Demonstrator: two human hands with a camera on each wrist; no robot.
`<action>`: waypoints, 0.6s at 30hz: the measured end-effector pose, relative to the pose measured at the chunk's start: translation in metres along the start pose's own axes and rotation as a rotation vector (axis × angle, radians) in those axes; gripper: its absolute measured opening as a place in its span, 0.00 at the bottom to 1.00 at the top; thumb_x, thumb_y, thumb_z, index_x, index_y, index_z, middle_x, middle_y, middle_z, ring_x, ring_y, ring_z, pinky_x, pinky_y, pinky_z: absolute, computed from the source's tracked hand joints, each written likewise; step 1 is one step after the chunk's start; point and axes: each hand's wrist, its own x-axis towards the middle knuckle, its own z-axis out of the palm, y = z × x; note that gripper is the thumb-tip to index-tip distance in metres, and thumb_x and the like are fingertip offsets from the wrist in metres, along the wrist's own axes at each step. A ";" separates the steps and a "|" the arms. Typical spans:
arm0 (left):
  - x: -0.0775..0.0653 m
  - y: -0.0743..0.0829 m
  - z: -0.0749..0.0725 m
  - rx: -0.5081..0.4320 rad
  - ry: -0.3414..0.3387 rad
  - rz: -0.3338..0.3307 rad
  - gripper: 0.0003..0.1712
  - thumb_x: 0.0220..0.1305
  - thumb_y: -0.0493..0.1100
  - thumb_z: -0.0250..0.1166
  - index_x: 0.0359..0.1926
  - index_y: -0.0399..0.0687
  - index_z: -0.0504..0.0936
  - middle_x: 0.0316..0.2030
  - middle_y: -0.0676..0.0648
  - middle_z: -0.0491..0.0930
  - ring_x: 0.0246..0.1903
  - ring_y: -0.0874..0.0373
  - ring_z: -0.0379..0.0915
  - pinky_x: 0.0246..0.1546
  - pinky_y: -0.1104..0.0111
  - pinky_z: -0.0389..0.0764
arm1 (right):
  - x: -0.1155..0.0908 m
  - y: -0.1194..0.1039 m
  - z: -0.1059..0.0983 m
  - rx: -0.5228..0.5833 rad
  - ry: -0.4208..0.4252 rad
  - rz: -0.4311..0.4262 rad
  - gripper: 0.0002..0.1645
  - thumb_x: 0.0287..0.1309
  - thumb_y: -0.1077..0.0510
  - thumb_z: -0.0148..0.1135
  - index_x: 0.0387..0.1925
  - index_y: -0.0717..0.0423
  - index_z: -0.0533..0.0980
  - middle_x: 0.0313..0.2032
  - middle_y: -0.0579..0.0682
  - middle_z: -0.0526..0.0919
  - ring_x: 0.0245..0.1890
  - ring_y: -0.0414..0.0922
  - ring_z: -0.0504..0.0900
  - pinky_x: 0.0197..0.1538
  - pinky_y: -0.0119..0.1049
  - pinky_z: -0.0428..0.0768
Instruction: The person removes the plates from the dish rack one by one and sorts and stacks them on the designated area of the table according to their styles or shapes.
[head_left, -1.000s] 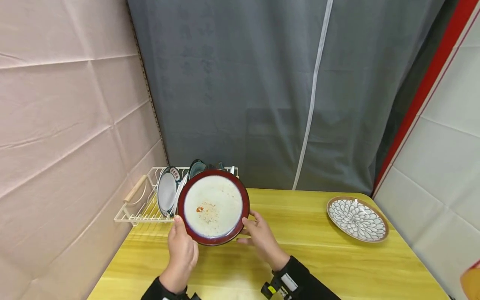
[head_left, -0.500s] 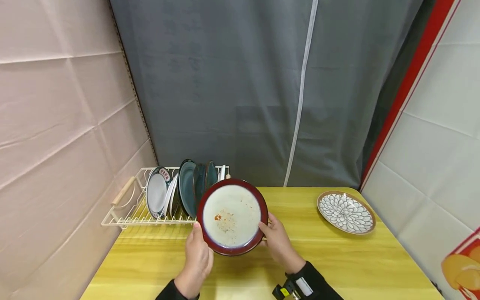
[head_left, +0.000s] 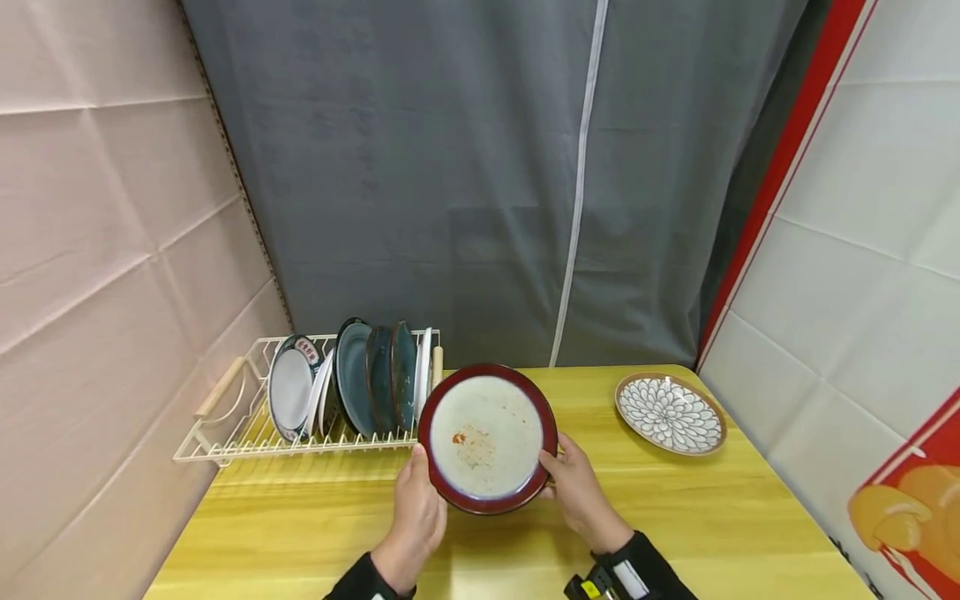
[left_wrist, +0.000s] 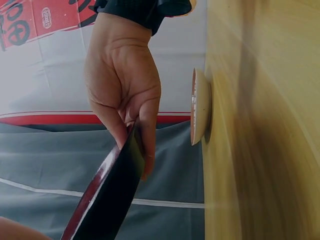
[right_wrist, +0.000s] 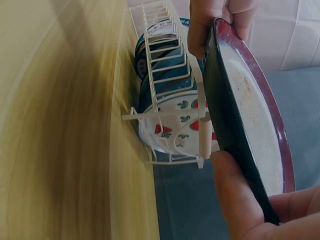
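Note:
A round plate (head_left: pixel 487 437) with a dark red rim and a pale centre is held up over the table, its face towards the head camera. Orange and brown specks mark its middle. My left hand (head_left: pixel 422 508) grips the left edge, thumb at the rim and the fingers mostly hidden behind. On the opposite edge my right hand (head_left: pixel 583 493) pinches the rim; the left wrist view shows the thumb and fingers of that right hand (left_wrist: pixel 125 85) on either side of it. The plate's dark underside (right_wrist: pixel 227 112) shows in the right wrist view.
At the back left stands a cream wire dish rack (head_left: pixel 255 442) with several plates upright in it, among them a blue-green plate (head_left: pixel 351 375). A brown-rimmed plate with a petal pattern (head_left: pixel 671 414) lies on the right of the yellow wooden table (head_left: pixel 720 533). A grey curtain hangs behind.
In the head view, both hands and the red-rimmed plate have moved right relative to the rack, uncovering its right-hand plates. The right hand has gone from loosely touching the rim to pinching it.

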 end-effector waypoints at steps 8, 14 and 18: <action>0.003 -0.015 0.003 0.003 -0.134 -0.056 0.36 0.80 0.56 0.34 0.72 0.32 0.58 0.70 0.35 0.62 0.76 0.41 0.40 0.76 0.50 0.41 | -0.005 0.004 -0.020 -0.016 0.056 0.033 0.26 0.76 0.63 0.41 0.72 0.60 0.59 0.53 0.63 0.80 0.40 0.45 0.83 0.35 0.37 0.84; 0.007 -0.024 0.004 0.020 -0.196 -0.103 0.36 0.80 0.56 0.35 0.73 0.32 0.56 0.72 0.34 0.58 0.76 0.39 0.33 0.75 0.47 0.35 | -0.007 0.009 -0.032 -0.021 0.087 0.050 0.25 0.76 0.62 0.40 0.71 0.60 0.60 0.50 0.61 0.82 0.38 0.45 0.83 0.34 0.36 0.84; 0.012 -0.029 0.006 0.040 -0.222 -0.131 0.35 0.80 0.55 0.35 0.73 0.31 0.54 0.74 0.34 0.54 0.76 0.39 0.28 0.74 0.45 0.31 | -0.008 0.012 -0.039 -0.016 0.098 0.041 0.25 0.76 0.63 0.40 0.71 0.61 0.60 0.49 0.62 0.82 0.39 0.46 0.84 0.34 0.37 0.85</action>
